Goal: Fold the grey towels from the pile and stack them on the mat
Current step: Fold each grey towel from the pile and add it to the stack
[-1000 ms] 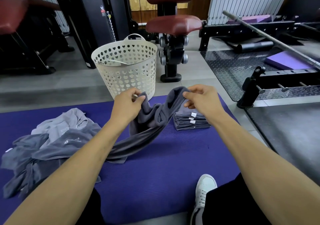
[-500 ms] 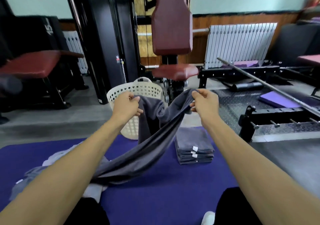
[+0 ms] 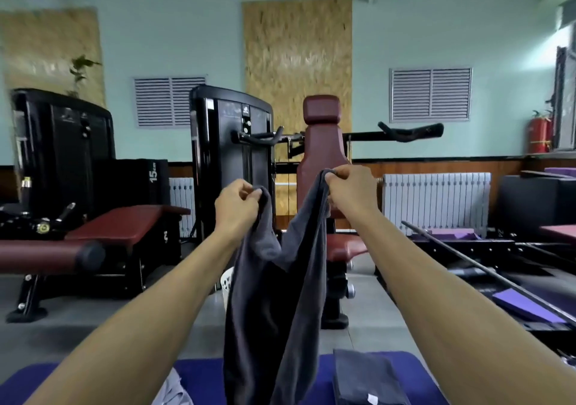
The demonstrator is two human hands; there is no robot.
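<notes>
A dark grey towel (image 3: 274, 311) hangs lengthwise in front of me, held up at chest height. My left hand (image 3: 237, 207) pinches one top corner and my right hand (image 3: 350, 186) pinches the other, a little higher. The towel sags between them and its lower end drops out of view. Below, the purple mat (image 3: 202, 376) shows along the bottom edge. A stack of folded grey towels (image 3: 364, 376) with a white tag lies on it at the right. A bit of the loose pale grey pile (image 3: 174, 393) peeks out at the lower left.
A white perforated basket (image 3: 227, 280) is mostly hidden behind the towel. Gym machines with dark red pads stand ahead, a bench (image 3: 124, 227) to the left, a seat (image 3: 321, 155) in the centre. A barbell (image 3: 486, 267) and purple pads (image 3: 526, 306) lie on the floor at the right.
Both hands have lifted the towel well up off the mat, and it now hangs vertically. My view has tilted upward, so the mat, pile and stack have slid to the bottom edge.
</notes>
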